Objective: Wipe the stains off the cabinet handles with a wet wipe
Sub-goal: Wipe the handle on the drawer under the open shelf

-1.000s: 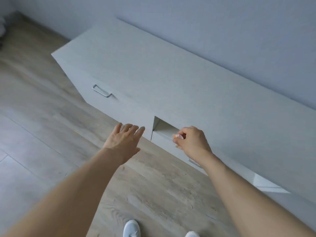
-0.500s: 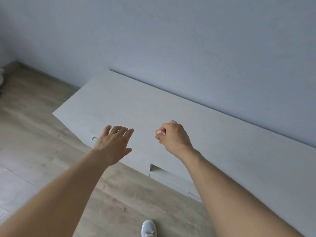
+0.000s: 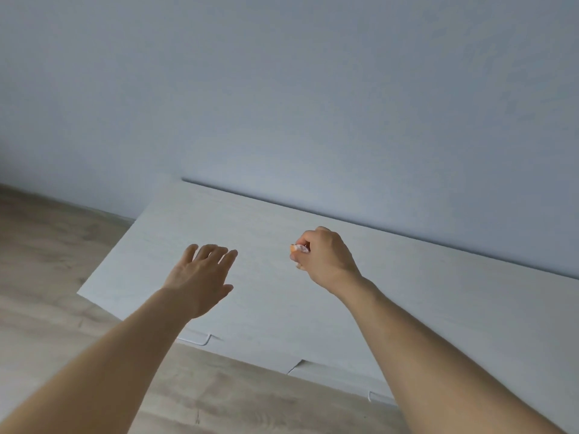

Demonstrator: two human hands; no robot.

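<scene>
While both hands hover above the cabinet top (image 3: 282,308), no handle is being wiped. Right hand (image 3: 326,258) pinches a small wad, presumably the wipe (image 3: 299,248); left hand (image 3: 200,277) is spread, empty. Handles (image 3: 200,339) sit at 6 o'clock, stains indiscernible. Grey wall (image 3: 282,89), wood floor (image 3: 47,245).

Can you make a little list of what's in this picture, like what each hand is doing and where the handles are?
left hand: open, fingers spread, above the cabinet top
right hand: curled round a small white and orange thing, too hidden to name
left handle: partly behind the left arm
right handle: only its end shows
drawer: slightly open
wall: pale blue
floor: wood
</scene>
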